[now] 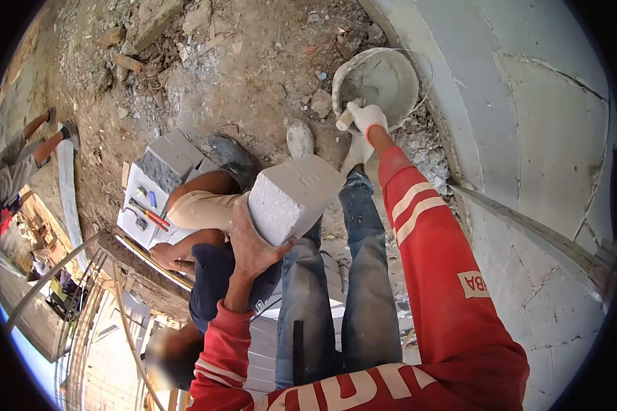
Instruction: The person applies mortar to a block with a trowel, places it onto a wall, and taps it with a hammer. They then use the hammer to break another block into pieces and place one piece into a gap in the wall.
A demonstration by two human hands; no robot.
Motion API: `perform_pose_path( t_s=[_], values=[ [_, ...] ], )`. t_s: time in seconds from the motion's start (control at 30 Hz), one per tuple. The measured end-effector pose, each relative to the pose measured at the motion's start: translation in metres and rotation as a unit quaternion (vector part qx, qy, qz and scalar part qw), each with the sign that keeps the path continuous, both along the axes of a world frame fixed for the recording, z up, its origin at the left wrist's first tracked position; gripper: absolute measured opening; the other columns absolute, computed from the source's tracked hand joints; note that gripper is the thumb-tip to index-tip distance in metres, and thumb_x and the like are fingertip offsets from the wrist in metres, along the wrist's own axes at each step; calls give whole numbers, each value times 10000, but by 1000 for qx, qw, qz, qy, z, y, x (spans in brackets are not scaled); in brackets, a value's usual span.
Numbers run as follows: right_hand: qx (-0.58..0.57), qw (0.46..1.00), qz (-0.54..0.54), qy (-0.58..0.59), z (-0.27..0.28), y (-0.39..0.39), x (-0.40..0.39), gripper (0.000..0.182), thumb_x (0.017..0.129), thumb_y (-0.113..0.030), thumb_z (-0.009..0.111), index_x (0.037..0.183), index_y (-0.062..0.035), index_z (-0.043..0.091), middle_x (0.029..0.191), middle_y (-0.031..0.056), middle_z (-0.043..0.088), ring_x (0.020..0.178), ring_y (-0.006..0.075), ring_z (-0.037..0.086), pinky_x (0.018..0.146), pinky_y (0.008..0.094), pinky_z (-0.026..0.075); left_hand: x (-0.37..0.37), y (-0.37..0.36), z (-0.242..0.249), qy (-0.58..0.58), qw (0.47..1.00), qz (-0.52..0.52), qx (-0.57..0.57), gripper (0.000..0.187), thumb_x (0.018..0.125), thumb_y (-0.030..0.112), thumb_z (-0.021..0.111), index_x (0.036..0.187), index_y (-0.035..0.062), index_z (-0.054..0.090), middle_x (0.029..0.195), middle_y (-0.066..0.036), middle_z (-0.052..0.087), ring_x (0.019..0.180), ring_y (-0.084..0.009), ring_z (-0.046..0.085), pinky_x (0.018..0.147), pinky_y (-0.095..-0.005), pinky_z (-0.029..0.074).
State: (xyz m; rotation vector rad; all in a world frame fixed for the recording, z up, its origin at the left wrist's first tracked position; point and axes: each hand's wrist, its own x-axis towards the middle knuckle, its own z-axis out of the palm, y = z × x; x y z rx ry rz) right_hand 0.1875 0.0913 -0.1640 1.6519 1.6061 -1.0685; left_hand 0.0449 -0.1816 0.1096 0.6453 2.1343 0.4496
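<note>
My bare left hand [252, 245] grips a pale lightweight concrete block [281, 209] from its lower left side, fingers and thumb spread around it. The block is tilted in front of my legs. On my right hand [369, 118] is a white knitted glove. Its fingers wrap a trowel by its pale, thick handle [345, 121] at the near left rim of a bucket [415, 103]. Wet grey mortar [384, 77] lies in the bucket; the trowel's blade cannot be made out clearly.
To the right stands a block wall [548, 137] with a wooden board [535, 226] beside it. A crouching co-worker [212, 274] is close on my left, by blocks [171, 161] and pliers [159, 220]. Rubble [158, 41] covers the ground ahead. Another person [20, 164] is farther left.
</note>
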Motion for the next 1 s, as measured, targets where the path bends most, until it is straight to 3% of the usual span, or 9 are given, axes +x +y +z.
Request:
perform_pose_path(
  t_s=[0.13,0.2,0.23,0.33,0.37,0.4,0.57,0.83,1.0],
  values=[
    [-83,990,-66,93,-78,-1,12,564,887,-514,600,1041,14,725,1089,252,707,1099,399,654,893,479,513,3,1,-28,34,999,3,9,1033,504,291,889,1363,-1,393,1228,-219,527,1159,-393,541,995,-468,433],
    [-122,924,-284,224,-85,-4,29,459,888,-396,636,1043,31,698,1034,264,703,998,426,672,824,464,531,4,-1,-37,35,999,11,6,1033,505,287,891,1363,1,392,1221,-216,528,1148,-386,544,991,-467,433],
    [-119,926,-281,222,-82,4,44,459,888,-396,636,1043,31,698,1034,264,703,998,426,672,824,464,531,2,-1,-41,43,999,15,10,1032,507,284,893,1363,2,391,1213,-213,528,1138,-380,546,988,-466,433],
    [-191,956,-202,92,10,14,52,347,937,-267,610,1105,34,566,938,244,710,812,389,689,775,457,553,-1,2,-48,48,998,27,39,1024,500,274,886,1356,-3,395,1200,-206,514,1123,-383,533,985,-474,418],
    [-41,997,-4,61,16,4,57,330,956,-271,572,1110,20,553,937,267,703,849,428,687,767,486,552,0,2,-48,61,997,31,42,1019,489,271,876,1346,-12,404,1185,-202,506,1114,-390,528,976,-477,414],
    [112,975,193,24,21,-2,61,315,976,-276,535,1115,7,541,935,290,696,887,466,685,759,514,551,0,3,-48,60,997,32,43,1019,489,271,876,1346,-12,404,1185,-202,506,1114,-390,528,976,-477,414],
    [71,968,237,29,16,-21,48,304,1018,-276,470,1160,-8,492,955,297,695,911,461,683,778,551,539,-6,10,-55,65,995,62,41,1031,496,249,878,1366,-3,388,1203,-188,496,1136,-372,514,984,-479,403],
    [76,967,194,146,50,-25,98,377,899,-303,629,1127,-27,512,910,290,682,860,468,670,763,556,535,-14,20,-52,86,994,48,55,1020,505,245,882,1365,-6,395,1198,-187,500,1133,-364,519,984,-468,402],
    [80,950,299,27,115,18,98,300,921,-269,576,1099,-29,600,881,248,693,893,414,692,801,519,546,-16,24,-49,100,993,41,54,1007,510,247,884,1357,-5,404,1183,-181,509,1110,-363,530,971,-464,404]
  ],
)
